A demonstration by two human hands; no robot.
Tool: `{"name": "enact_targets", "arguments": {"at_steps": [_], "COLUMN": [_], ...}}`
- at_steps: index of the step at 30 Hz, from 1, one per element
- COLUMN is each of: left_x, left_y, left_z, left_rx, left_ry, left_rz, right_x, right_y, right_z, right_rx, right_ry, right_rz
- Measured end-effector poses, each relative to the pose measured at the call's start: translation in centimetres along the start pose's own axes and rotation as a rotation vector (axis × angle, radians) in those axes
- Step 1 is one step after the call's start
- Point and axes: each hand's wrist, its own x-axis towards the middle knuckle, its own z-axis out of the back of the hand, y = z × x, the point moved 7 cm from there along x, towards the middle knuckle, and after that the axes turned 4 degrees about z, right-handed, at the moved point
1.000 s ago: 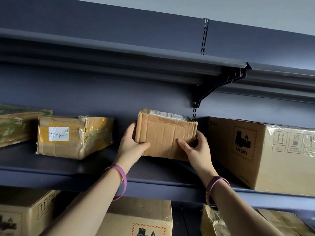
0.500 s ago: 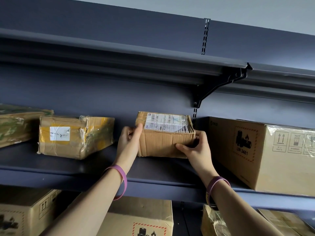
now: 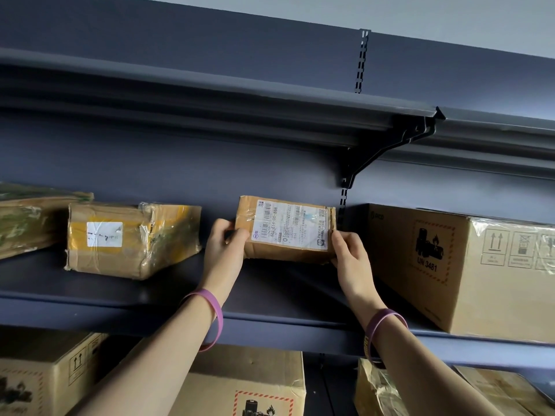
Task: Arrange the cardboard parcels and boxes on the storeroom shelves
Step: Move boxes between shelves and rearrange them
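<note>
While it stands label-forward on the shelf (image 3: pixel 270 298), the small parcel (image 3: pixel 285 229) is gripped between left hand (image 3: pixel 223 247) and right hand (image 3: pixel 350 253).

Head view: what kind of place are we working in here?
Probably a storeroom or parcel depot: dark metal shelves hung on a wall bracket, a taped parcel with a barcode shipping label, and a carton marked UN 3481.

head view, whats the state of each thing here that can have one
small brown cardboard parcel with white label: gripped at both ends, label facing camera
left hand: grips parcel's left end
right hand: grips parcel's right end
yellow-taped cardboard parcel: lying on dark grey metal shelf, taped shut
large cardboard box marked UN 3481: upright on shelf, closed
</note>
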Motion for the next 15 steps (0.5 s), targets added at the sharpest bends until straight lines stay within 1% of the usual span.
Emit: {"name": "enact_targets", "arguments": {"at_steps": [8,15], "left_x": [0.35,0.55], "left_y": [0.33,0.74], "left_z": [0.25,0.16], "left_rx": [0.001,0.126], "left_ry": [-0.011,0.011], "left_rz": [0.02,0.027], "right_x": [0.07,-0.03], "right_y": [0.0,0.52], "right_z": [-0.07,0.3], "right_rx": [-0.018,0.087], "right_ry": [0.001,-0.01], "right_rz": [0.014,0.004]}}
